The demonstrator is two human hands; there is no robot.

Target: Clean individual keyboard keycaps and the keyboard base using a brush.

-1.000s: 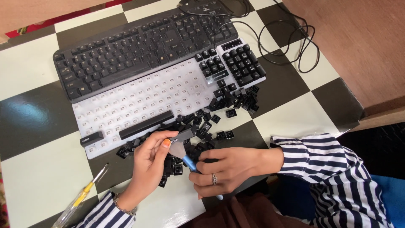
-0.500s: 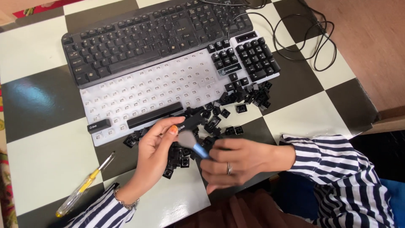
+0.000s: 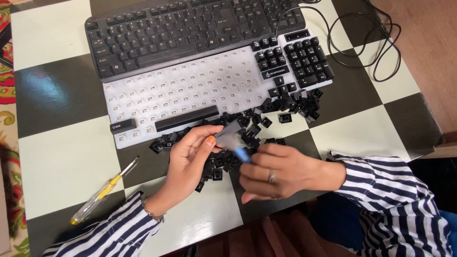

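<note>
Your left hand [image 3: 188, 164] pinched long black keycap [image 3: 227, 129] between thumb and fingers, above loose pile of black keycaps [image 3: 266, 119]. Your right hand [image 3: 281, 173] closed round small blue-handled brush [image 3: 239, 151], bristles on keycap. Both worked over glossy black-and-cream checkered tabletop [image 3: 62, 162]. White stripped keyboard [image 3: 190, 93] beyond; black keyboard [image 3: 190, 33] behind. Yellow-handled screwdriver [image 3: 102, 192] lay left. Brown floor [image 3: 428, 47] at right.

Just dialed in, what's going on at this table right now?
A person is brushing a loose black keycap pinched in the left hand, with a small blue-handled brush in the right hand. Beside them lies a white keyboard stripped of most keys, with a pile of removed keycaps along its near edge. A second black keyboard sits behind it, and a yellow-handled screwdriver lies on the checkered table.
</note>
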